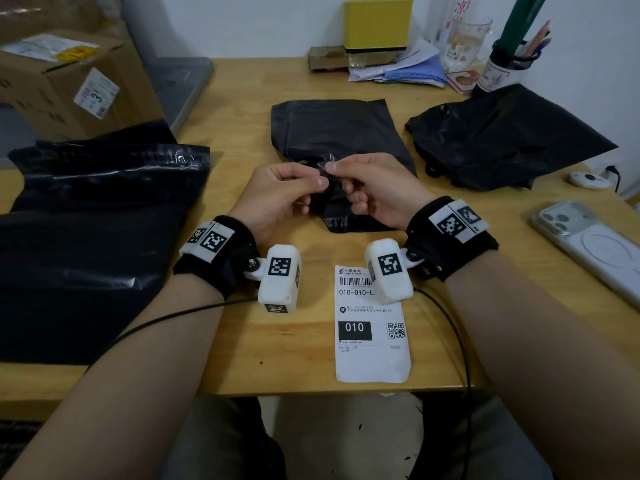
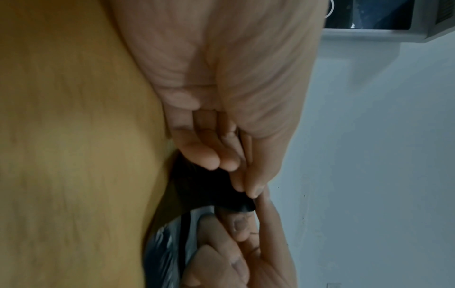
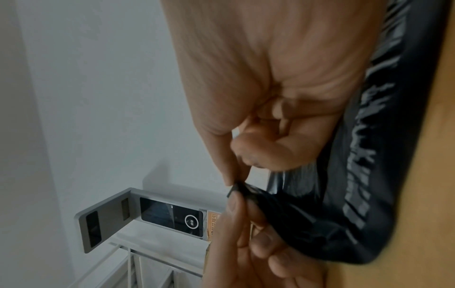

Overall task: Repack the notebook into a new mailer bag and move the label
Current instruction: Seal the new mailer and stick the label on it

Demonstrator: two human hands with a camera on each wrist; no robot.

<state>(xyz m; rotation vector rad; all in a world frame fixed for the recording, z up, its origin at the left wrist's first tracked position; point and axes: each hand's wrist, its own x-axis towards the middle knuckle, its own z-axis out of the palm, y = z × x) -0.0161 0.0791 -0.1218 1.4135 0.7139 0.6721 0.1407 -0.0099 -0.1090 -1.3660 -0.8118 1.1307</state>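
Note:
A black mailer bag (image 1: 336, 140) lies flat on the middle of the wooden table (image 1: 242, 358). Its near edge is lifted off the wood. My left hand (image 1: 320, 180) and right hand (image 1: 334, 168) meet there, each pinching the black film between thumb and forefinger. In the left wrist view my left hand (image 2: 248, 193) pinches the bag's edge (image 2: 197, 185). In the right wrist view my right hand (image 3: 234, 187) pinches the same bunched film (image 3: 357, 194). A white shipping label (image 1: 372, 323) lies face up near the front edge, under my right wrist. I see no notebook.
A pile of black mailer bags (image 1: 97, 220) covers the table's left side. A crumpled black bag (image 1: 502, 136) sits at the right rear, a phone (image 1: 595, 247) face down at the right edge. A cardboard box (image 1: 59, 81), a yellow box (image 1: 377, 24) and a pen holder (image 1: 502, 67) stand behind.

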